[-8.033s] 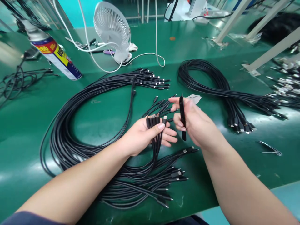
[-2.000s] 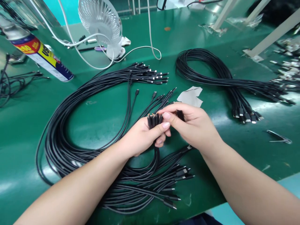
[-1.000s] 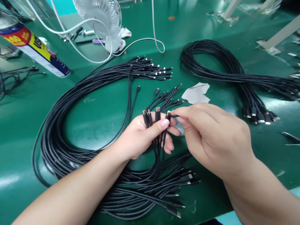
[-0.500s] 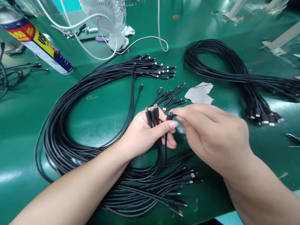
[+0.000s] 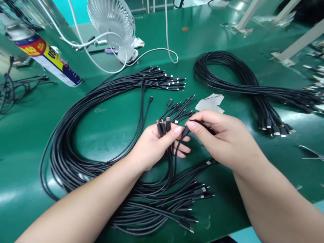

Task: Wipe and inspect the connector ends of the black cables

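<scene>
Several black USB cables (image 5: 168, 124) stand with their plugs upward in my left hand (image 5: 158, 143), held between thumb and palm. My right hand (image 5: 215, 136) pinches one cable's plug (image 5: 186, 131) at its tip, just right of my left thumb. A dark strip, perhaps another cable, runs under my right fingers; its end is hidden. Beneath and left of my hands lies a big looped bundle of black cables (image 5: 63, 135). Its plug ends point right, both behind my hands and near the table's front edge.
A second cable coil (image 5: 227, 67) lies at the back right, beside a torn white paper piece (image 5: 210, 102). A spray can (image 5: 50, 57) and a white fan (image 5: 111, 23) with a looping cord stand at the back left. Metal scissors or tweezers (image 5: 312, 153) rest at right.
My right hand has closed on the plug beside my left thumb and tilted it rightward. A dark strip now shows under my right fingers. The view has shifted slightly.
</scene>
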A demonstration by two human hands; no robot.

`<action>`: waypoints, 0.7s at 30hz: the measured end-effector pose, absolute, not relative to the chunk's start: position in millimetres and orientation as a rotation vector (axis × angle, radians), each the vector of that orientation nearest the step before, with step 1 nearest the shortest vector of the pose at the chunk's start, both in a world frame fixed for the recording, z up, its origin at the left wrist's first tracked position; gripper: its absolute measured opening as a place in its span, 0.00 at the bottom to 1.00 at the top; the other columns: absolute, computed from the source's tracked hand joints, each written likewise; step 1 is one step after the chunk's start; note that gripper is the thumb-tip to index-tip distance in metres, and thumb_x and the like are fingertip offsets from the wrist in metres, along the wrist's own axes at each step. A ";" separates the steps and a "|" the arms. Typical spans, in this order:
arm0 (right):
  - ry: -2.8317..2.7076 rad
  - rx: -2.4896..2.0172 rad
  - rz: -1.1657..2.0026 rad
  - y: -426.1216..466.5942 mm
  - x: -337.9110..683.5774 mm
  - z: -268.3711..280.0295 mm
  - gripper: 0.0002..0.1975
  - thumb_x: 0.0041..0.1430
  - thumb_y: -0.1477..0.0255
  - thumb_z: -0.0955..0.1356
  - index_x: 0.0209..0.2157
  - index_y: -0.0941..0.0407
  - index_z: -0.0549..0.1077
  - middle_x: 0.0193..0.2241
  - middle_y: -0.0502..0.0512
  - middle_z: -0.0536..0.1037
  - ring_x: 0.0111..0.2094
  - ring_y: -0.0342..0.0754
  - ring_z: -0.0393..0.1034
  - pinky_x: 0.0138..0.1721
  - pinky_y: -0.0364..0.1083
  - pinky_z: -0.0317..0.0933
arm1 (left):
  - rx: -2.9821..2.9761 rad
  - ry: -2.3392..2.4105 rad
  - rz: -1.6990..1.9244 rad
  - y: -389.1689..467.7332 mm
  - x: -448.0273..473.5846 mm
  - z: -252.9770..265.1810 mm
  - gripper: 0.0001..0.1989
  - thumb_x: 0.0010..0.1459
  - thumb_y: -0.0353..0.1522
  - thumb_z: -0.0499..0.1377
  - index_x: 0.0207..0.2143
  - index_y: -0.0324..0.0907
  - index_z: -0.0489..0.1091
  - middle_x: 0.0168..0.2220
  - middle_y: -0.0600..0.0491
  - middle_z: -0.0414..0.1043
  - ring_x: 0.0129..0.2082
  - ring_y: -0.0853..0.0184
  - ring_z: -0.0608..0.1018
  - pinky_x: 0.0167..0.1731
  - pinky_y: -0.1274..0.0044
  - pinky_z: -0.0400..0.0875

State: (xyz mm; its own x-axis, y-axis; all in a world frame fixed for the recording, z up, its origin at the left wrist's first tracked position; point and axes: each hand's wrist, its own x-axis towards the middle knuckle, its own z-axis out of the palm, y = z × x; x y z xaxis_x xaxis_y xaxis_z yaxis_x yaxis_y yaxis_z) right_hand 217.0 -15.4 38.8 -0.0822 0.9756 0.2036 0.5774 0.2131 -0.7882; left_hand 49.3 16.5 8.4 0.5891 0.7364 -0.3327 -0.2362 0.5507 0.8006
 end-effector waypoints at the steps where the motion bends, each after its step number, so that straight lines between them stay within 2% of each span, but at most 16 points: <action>1: -1.730 -1.463 0.686 -14.1 218.7 38.1 0.08 0.62 0.72 0.65 0.29 0.56 0.73 0.25 0.50 0.76 0.27 0.43 0.69 0.28 0.42 0.61 | 0.751 0.721 0.646 16.8 49.1 7.8 0.13 0.55 0.38 0.65 0.38 0.37 0.72 0.32 0.50 0.79 0.27 0.65 0.81 0.25 0.76 0.77; 5: -1.662 -1.497 0.686 -11.2 223.7 32.7 0.07 0.62 0.70 0.66 0.31 0.56 0.74 0.27 0.50 0.77 0.29 0.44 0.71 0.30 0.43 0.63 | 0.716 0.617 0.632 17.9 47.5 7.2 0.15 0.54 0.41 0.66 0.36 0.38 0.75 0.36 0.48 0.79 0.32 0.65 0.81 0.31 0.75 0.77; 8: -1.633 -1.510 0.652 -13.2 221.8 30.7 0.04 0.60 0.72 0.68 0.36 0.56 0.76 0.30 0.51 0.79 0.30 0.44 0.72 0.30 0.43 0.65 | 0.811 0.560 0.590 17.2 47.3 7.0 0.16 0.54 0.41 0.66 0.34 0.36 0.76 0.32 0.50 0.77 0.28 0.72 0.77 0.30 0.79 0.73; 11: -1.594 -1.449 0.646 -17.1 216.1 32.2 0.07 0.59 0.75 0.68 0.40 0.56 0.76 0.29 0.50 0.79 0.27 0.43 0.73 0.28 0.43 0.66 | 0.906 0.543 0.574 16.0 47.9 6.3 0.15 0.54 0.40 0.65 0.35 0.36 0.77 0.28 0.53 0.74 0.24 0.75 0.72 0.27 0.80 0.70; 18: -1.464 -1.258 1.236 -15.6 210.7 35.5 0.07 0.63 0.69 0.68 0.32 0.56 0.75 0.22 0.48 0.77 0.20 0.44 0.74 0.24 0.43 0.69 | 1.078 0.574 0.486 16.6 48.1 8.0 0.14 0.55 0.38 0.65 0.26 0.36 0.73 0.23 0.55 0.70 0.24 0.74 0.72 0.29 0.79 0.70; 21: -1.420 -1.227 1.256 -14.0 210.6 38.8 0.09 0.63 0.69 0.68 0.28 0.55 0.73 0.21 0.47 0.76 0.19 0.43 0.72 0.21 0.41 0.68 | 0.978 0.577 0.482 16.6 48.5 8.2 0.13 0.52 0.38 0.67 0.29 0.35 0.74 0.26 0.53 0.74 0.25 0.72 0.75 0.31 0.78 0.71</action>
State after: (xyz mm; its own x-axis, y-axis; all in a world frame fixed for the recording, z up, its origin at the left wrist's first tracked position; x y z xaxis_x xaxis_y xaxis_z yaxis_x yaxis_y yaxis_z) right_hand 210.6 -14.0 38.8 -0.1517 0.9884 -0.0077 0.1288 0.0120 -0.9916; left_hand 48.5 16.6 8.2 0.7515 0.6169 -0.2338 -0.1207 0.4770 0.8706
